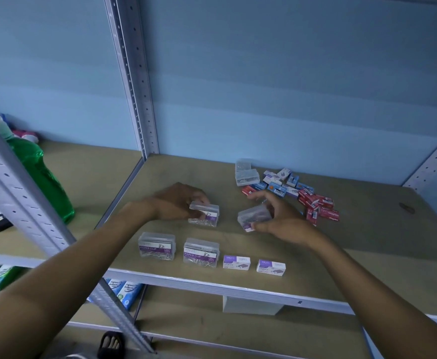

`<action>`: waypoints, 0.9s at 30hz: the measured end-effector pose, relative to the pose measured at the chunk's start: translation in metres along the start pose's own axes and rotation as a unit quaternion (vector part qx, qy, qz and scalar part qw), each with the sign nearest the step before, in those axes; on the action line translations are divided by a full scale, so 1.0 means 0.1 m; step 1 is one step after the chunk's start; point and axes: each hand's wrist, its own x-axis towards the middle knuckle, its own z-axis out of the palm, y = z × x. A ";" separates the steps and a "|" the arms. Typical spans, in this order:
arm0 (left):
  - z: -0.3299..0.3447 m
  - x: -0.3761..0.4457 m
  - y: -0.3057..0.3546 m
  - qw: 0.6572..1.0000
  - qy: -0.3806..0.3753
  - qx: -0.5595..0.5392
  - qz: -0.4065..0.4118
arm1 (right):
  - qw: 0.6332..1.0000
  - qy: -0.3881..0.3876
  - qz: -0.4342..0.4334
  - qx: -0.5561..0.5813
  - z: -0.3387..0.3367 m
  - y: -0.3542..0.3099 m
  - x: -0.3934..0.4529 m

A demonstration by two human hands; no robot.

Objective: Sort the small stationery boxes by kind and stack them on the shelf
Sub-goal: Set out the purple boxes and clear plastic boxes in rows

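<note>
My left hand grips a clear paper clip box with a purple label, held just above the shelf board. My right hand holds another clear paper clip box, tilted on its side. Near the front edge two more clear paper clip boxes stand side by side. Right of them lie two white-and-purple staple boxes. At the back right is a loose pile of blue, white and red small boxes, with two clear boxes at its left end.
A perforated metal upright stands behind the board, another crosses the left foreground. A green bottle and a dark object sit on the left shelf. Packets lie on the lower shelf. A small dark mark is at the far right.
</note>
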 end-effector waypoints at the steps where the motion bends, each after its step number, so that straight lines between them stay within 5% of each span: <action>1: -0.06 -0.03 -0.01 1.000 0.004 -0.003 -0.003 | 1.000 0.004 -0.009 0.006 0.00 -0.07 0.03; 10: -0.35 -0.42 -0.26 0.998 0.007 0.028 -0.055 | 0.989 -0.065 -0.084 -0.105 0.24 -0.71 0.30; 27: -0.32 -0.60 -0.40 0.998 -0.008 0.043 -0.046 | 0.986 -0.093 -0.039 -0.132 0.63 -0.69 0.34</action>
